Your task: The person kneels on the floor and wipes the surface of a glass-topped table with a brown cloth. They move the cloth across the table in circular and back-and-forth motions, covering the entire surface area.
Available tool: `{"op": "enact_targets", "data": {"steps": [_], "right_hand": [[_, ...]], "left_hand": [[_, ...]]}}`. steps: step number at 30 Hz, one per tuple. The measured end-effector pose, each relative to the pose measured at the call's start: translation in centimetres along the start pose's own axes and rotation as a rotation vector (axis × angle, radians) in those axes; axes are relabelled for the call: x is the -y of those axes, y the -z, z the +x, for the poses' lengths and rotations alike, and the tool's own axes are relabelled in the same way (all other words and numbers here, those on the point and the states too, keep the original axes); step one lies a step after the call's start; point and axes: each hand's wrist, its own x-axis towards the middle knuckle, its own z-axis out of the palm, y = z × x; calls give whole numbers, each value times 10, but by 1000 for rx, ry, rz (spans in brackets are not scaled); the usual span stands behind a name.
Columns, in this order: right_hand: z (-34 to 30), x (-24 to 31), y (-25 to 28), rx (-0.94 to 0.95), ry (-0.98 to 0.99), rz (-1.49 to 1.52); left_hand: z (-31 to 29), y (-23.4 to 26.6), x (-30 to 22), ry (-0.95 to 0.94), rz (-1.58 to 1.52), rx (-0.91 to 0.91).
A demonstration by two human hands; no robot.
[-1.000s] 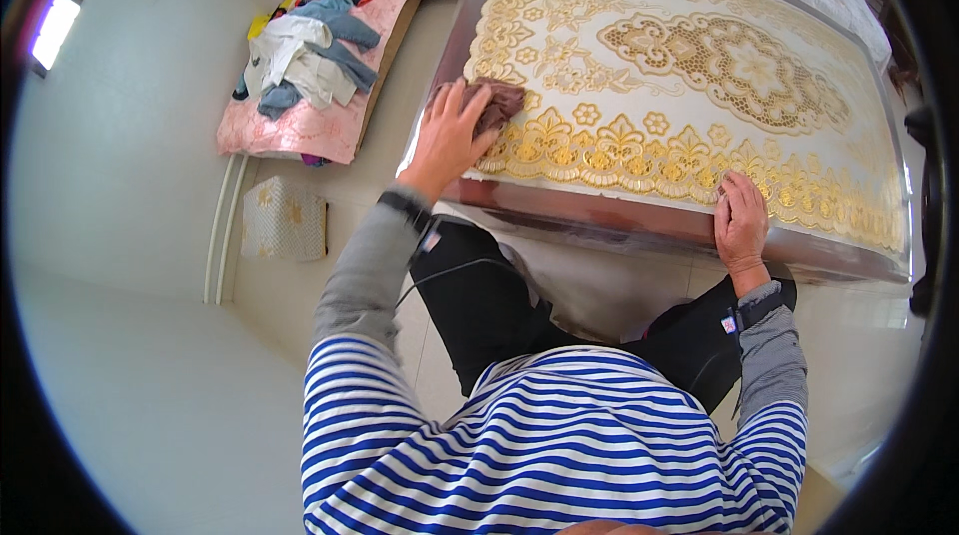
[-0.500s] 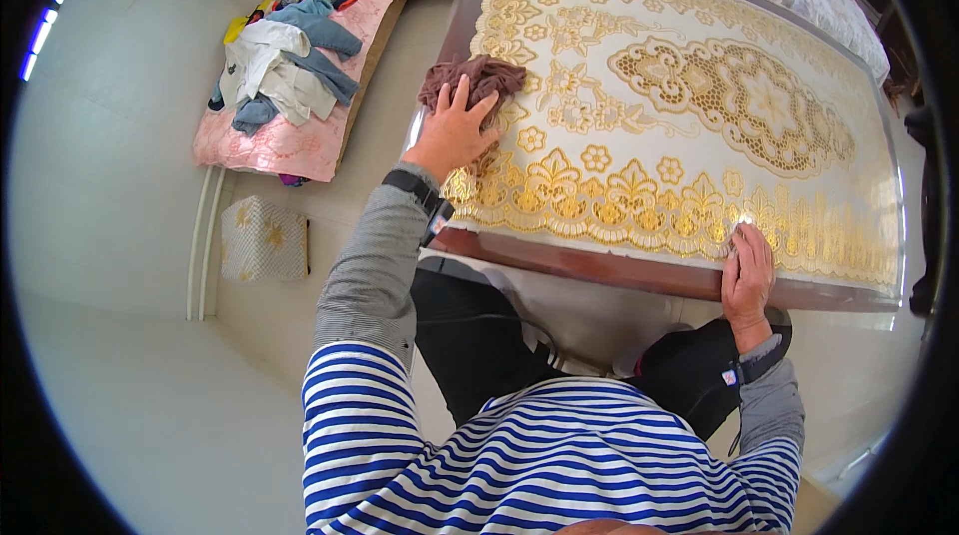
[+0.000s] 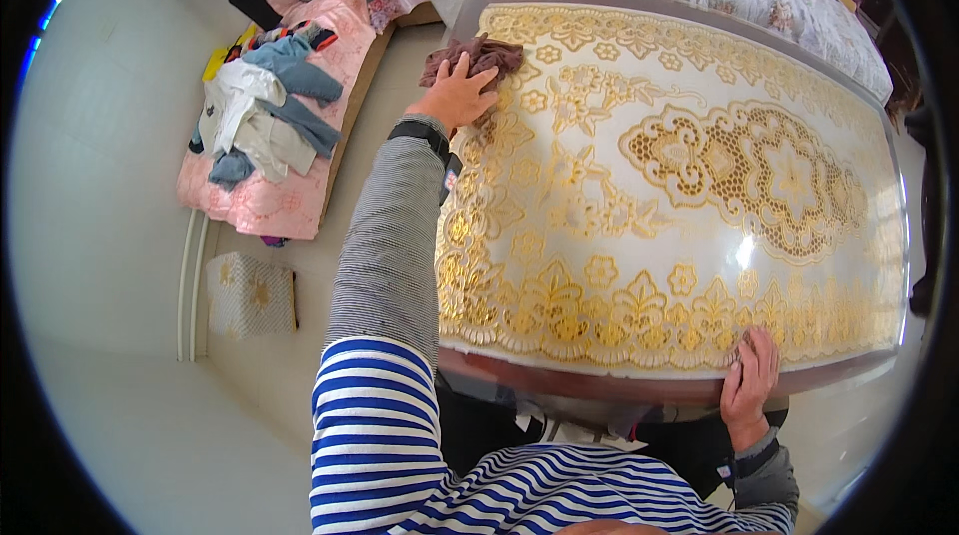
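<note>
Left hand (image 3: 457, 100) lies spread on the brown cloth (image 3: 498, 53) at the left edge of the table (image 3: 599, 384); the right hand's (image 3: 751, 380) hold is unclear. Soft and probably light, the cloth should suit flat-palm pressure.

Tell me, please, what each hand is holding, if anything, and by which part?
Left hand: a bunched brown cloth, under spread fingers at its near side. Right hand: no held thing visible; it rests at the table's near edge.

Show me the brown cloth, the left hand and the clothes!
Brown cloth (image 3: 487, 49): head view, on its crumpled top.
Left hand (image 3: 457, 101): head view, back of hand.
Clothes (image 3: 260, 121): head view, on the white garment.
</note>
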Motion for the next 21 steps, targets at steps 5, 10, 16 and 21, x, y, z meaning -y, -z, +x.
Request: {"op": "enact_targets", "data": {"steps": [5,10,16,21], "right_hand": [[-2,-1,2,82,-22,7],[-3,-3,4,151,-26,6],[-6,1,7,218,-54,-24],[-8,1,7,228,-59,-1]], "left_hand": [[63,-2,38,163,-320,-77],[104,-6,73,59,-123,-170],[182,-14,97,359,-451,-254],[220,-8,90,329,-397,-300]]}}
